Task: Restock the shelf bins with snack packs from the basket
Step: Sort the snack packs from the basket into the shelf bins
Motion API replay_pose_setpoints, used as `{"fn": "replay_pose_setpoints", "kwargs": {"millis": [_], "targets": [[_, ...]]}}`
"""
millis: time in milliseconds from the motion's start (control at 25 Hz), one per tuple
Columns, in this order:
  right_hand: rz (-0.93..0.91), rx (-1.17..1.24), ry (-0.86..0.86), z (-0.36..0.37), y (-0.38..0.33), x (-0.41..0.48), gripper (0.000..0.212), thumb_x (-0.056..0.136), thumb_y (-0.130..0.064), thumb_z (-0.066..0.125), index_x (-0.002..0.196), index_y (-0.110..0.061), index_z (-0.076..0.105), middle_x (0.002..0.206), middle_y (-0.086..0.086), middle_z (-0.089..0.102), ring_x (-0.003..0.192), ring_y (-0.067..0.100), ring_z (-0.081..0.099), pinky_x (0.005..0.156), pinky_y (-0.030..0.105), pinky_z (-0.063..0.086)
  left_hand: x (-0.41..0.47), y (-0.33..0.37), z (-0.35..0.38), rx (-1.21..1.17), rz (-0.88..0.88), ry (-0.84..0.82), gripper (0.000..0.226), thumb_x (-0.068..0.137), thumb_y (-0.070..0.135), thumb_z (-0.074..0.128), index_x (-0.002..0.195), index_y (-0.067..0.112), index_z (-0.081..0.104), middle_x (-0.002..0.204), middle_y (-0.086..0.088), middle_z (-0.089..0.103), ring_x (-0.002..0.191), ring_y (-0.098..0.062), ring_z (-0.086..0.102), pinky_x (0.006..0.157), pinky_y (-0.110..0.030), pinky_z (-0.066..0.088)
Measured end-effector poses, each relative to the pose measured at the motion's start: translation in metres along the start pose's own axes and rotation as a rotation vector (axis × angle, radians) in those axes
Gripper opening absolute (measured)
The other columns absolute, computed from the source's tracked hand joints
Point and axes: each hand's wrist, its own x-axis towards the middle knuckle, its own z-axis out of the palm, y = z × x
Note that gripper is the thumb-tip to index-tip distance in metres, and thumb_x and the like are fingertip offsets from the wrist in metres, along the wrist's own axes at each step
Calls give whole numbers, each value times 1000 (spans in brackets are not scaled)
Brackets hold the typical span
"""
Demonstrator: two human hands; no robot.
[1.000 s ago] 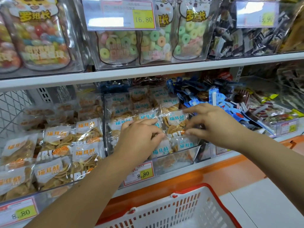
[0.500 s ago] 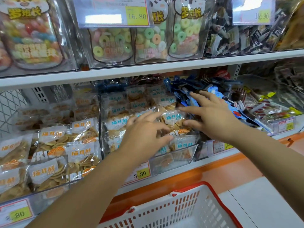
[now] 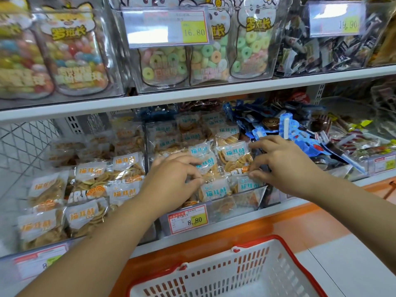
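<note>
Your right hand (image 3: 285, 166) has its fingers curled, thumb and fingertips pinching the right edge of a blue-label snack pack (image 3: 234, 157). Your left hand (image 3: 171, 181) is curled over the neighbouring blue-label packs (image 3: 205, 165) at 9 o'clock of that pack (actual grip: cannot tell, the knuckles hide it). Both hands are inside the clear middle bin (image 3: 235, 202) on the lower shelf, and the pack lies on top of the pile there. The bin's 8.80 price tag (image 3: 188, 219) is at 6 o'clock of the left hand. The basket (image 3: 289, 251), white with a red rim, is further out at 6 o'clock. Orange-label packs (image 3: 90, 189) fill the bin at 9 o'clock. Blue wrappers (image 3: 295, 133) are at 1 o'clock. Ring-candy bags (image 3: 205, 58) are at 12 o'clock on the upper shelf (image 3: 214, 91).
</note>
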Motion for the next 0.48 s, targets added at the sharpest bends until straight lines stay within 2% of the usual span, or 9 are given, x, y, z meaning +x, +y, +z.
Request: {"fn": "replay_pose_setpoints", "kwargs": {"millis": [160, 320, 480], "targets": [[-84, 46, 100, 1, -30, 9, 32, 79, -50, 71, 104, -30, 75, 133, 0, 56, 128, 26, 41, 100, 47, 39, 1, -4, -1, 6, -3, -11, 11, 90, 45, 61, 90, 43, 73, 141, 25, 47, 141, -3, 26, 117, -40, 14], [-74, 125, 34, 17, -37, 16, 21, 85, -45, 67, 88, -27, 78, 123, 0, 61, 123, 27, 45, 95, 44, 39, -1, -7, -1, 45, -23, 13, 11, 88, 45, 64, 91, 41, 74, 139, 26, 49, 140, -3, 27, 116, -35, 13], [-19, 117, 55, 8, -41, 20, 26, 87, -48, 62, 103, -31, 75, 128, -4, 57, 124, 21, 42, 99, 41, 38, -9, -16, -14, -25, -46, 77, 18, 89, 40, 66, 105, 38, 72, 137, 21, 53, 139, -6, 32, 118, -38, 19]]}}
